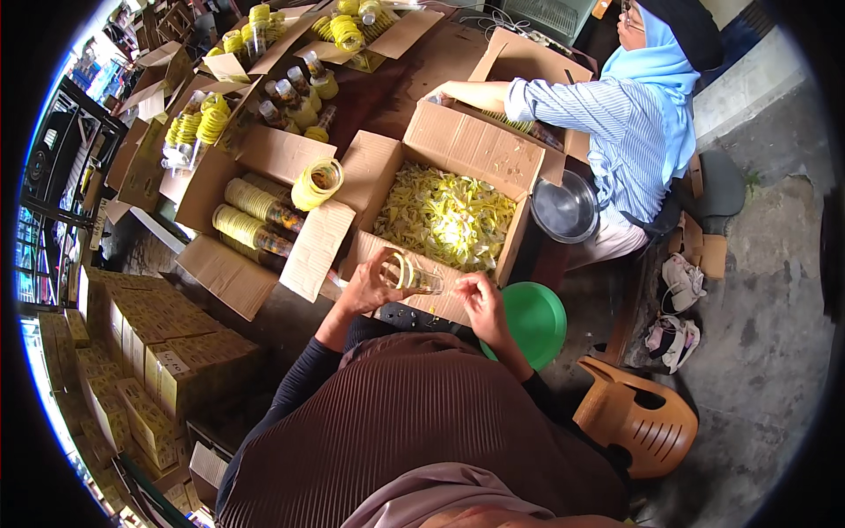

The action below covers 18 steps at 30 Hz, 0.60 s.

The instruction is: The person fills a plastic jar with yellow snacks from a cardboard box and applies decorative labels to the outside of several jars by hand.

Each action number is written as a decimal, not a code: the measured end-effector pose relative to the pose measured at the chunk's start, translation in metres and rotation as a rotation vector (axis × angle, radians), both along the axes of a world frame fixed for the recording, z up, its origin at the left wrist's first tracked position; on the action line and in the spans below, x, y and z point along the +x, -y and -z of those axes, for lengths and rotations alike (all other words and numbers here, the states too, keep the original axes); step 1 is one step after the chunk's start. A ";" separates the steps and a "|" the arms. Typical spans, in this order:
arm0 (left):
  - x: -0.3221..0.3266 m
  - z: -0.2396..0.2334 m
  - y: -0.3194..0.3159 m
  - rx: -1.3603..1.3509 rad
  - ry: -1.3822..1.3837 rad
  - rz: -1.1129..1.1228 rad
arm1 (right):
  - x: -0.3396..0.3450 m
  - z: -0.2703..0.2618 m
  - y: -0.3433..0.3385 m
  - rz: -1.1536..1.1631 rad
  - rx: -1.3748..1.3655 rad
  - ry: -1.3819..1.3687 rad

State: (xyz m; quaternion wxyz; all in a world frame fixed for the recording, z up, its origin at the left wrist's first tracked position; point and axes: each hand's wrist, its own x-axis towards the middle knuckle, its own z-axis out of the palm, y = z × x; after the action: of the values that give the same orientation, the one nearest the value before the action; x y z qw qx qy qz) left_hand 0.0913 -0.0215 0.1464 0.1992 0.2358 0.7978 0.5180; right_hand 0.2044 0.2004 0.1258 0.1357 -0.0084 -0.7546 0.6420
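Observation:
My left hand [367,285] grips a clear plastic cup or tube [428,282] lying sideways, with pale yellow rings [401,269] around its end near my palm. My right hand [483,305] is raised by the other end, thumb and fingertips drawn together; whether something small is pinched there is too fine to see. Both hands are above the near flap of an open cardboard box [475,146]. Inside it lies a heap of small yellow wrapped pieces [442,214]. On the flap of the carton to its left stands a stack of yellow rings [317,185].
The left carton [228,276] holds rows of ring-stacked clear tubes [245,226]. Filled tubes [297,99] stand farther back. A green plastic basin [538,323] is by my right arm. A co-worker [614,125] reaches into another box, near a metal bowl [564,206]. A plastic chair [640,422] and stacked cartons [165,330] flank me.

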 end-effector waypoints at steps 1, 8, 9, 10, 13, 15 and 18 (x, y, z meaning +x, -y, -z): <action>0.001 0.000 -0.003 -0.003 0.002 0.001 | -0.005 -0.002 -0.002 0.018 0.029 -0.007; 0.008 -0.008 -0.026 0.006 -0.214 0.075 | -0.016 -0.012 0.006 -0.034 0.062 0.022; 0.008 -0.010 -0.029 0.006 -0.218 0.083 | -0.015 -0.013 0.008 -0.055 -0.070 0.098; 0.008 -0.014 -0.032 -0.020 -0.251 0.110 | -0.014 -0.014 0.009 -0.075 -0.204 0.172; 0.007 -0.021 -0.038 -0.033 -0.266 0.171 | -0.012 -0.016 0.007 -0.095 -0.414 0.258; 0.007 -0.024 -0.039 -0.035 -0.253 0.198 | -0.011 -0.015 -0.002 -0.195 -0.397 0.346; 0.006 -0.023 -0.041 -0.064 -0.286 0.224 | -0.010 -0.017 -0.001 -0.201 -0.363 0.400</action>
State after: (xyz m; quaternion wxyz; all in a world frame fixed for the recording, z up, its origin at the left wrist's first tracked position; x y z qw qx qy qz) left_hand 0.0975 0.0194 0.1696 0.1476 0.3878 0.8029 0.4280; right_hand 0.1949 0.2013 0.1428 -0.0839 -0.0845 -0.6363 0.7622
